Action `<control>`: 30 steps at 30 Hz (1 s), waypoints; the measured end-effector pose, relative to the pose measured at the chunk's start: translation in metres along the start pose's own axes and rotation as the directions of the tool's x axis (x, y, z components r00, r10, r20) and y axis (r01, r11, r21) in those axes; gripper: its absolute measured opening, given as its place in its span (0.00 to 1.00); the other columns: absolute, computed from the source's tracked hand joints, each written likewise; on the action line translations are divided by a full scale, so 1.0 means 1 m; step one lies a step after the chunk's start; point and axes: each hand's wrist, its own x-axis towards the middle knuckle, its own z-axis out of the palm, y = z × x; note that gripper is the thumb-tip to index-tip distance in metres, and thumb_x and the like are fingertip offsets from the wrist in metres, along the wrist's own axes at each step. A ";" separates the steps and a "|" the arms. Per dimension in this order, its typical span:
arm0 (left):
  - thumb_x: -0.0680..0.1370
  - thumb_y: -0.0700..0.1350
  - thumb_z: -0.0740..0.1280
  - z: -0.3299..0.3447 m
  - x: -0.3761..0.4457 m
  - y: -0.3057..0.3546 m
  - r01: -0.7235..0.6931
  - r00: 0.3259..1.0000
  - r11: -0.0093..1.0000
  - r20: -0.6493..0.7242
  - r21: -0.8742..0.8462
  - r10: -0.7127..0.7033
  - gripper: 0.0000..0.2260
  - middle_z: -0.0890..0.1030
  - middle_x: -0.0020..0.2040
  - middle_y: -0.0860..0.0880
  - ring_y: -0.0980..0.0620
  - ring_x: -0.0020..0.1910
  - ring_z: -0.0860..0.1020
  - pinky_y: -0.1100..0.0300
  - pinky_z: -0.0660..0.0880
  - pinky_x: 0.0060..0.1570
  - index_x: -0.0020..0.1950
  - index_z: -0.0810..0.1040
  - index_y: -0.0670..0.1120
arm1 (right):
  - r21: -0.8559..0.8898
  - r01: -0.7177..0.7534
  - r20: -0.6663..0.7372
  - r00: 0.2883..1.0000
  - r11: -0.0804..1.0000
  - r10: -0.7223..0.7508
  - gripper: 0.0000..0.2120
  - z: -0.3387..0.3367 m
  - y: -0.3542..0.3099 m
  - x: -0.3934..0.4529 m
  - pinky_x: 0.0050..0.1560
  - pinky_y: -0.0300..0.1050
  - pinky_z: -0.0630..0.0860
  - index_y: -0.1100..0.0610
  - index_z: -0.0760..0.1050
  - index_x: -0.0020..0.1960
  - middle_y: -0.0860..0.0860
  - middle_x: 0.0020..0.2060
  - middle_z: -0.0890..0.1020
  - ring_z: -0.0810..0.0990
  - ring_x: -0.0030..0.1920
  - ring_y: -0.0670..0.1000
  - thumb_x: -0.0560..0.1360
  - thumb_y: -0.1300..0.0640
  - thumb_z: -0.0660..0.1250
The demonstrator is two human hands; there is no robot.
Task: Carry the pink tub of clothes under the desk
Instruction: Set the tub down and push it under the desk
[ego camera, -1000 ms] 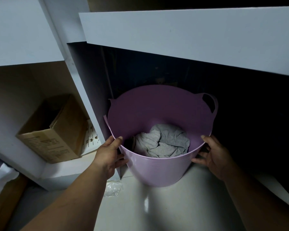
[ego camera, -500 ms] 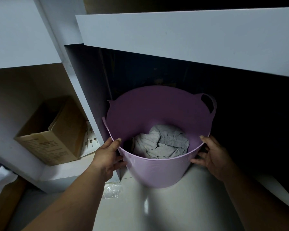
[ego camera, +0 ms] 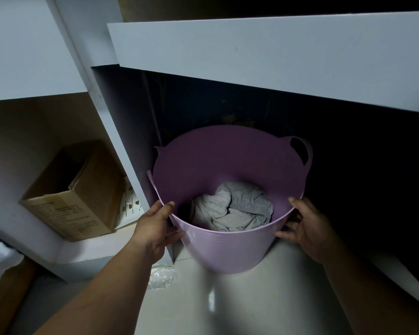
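Observation:
The pink tub (ego camera: 228,247) stands on the pale floor, its far half in the dark space beneath the white desk top (ego camera: 264,56). Grey clothes (ego camera: 235,206) lie crumpled in its bottom. My left hand (ego camera: 155,228) grips the near-left rim, thumb over the edge. On the near-right rim my right hand (ego camera: 307,226) does the same, thumb on top and fingers against the outer wall. One loop handle (ego camera: 302,151) sticks up at the far right; the other is pressed against the desk's white side panel (ego camera: 116,146).
Left of the panel, a low shelf holds a tilted cardboard box (ego camera: 80,194) and a white perforated piece (ego camera: 128,201). A scrap of clear plastic (ego camera: 162,278) lies on the floor by the panel's foot. The space under the desk to the right is dark.
The tub and both hands have shifted only slightly, a little further under the desk. Both grips are the same.

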 end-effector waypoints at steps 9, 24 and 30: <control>0.82 0.48 0.71 0.003 -0.003 0.002 0.001 1.000 1.000 -0.008 -0.024 -0.001 0.22 0.77 0.74 0.45 0.33 0.63 0.81 0.44 0.85 0.52 0.76 0.75 0.51 | 0.008 -0.003 -0.005 1.000 1.000 0.003 0.18 -0.001 0.000 0.000 0.46 0.69 0.82 0.43 0.77 0.67 0.52 0.67 0.81 0.81 0.62 0.62 0.78 0.51 0.69; 0.82 0.49 0.71 0.015 -0.012 0.014 -0.009 0.991 0.998 -0.133 0.063 0.018 0.24 0.78 0.71 0.39 0.34 0.61 0.82 0.45 0.86 0.49 0.77 0.74 0.46 | -0.039 0.006 -0.027 1.000 0.999 -0.007 0.17 0.004 -0.009 -0.008 0.51 0.70 0.81 0.46 0.77 0.68 0.53 0.66 0.82 0.82 0.62 0.61 0.79 0.52 0.68; 0.81 0.53 0.72 0.017 -0.028 0.013 -0.033 0.990 0.989 -0.129 0.141 0.052 0.25 0.83 0.62 0.40 0.38 0.58 0.83 0.56 0.82 0.35 0.75 0.75 0.43 | -0.066 0.018 -0.040 0.999 0.998 -0.021 0.16 0.007 -0.010 -0.014 0.52 0.69 0.81 0.44 0.78 0.67 0.50 0.64 0.83 0.83 0.61 0.60 0.79 0.49 0.68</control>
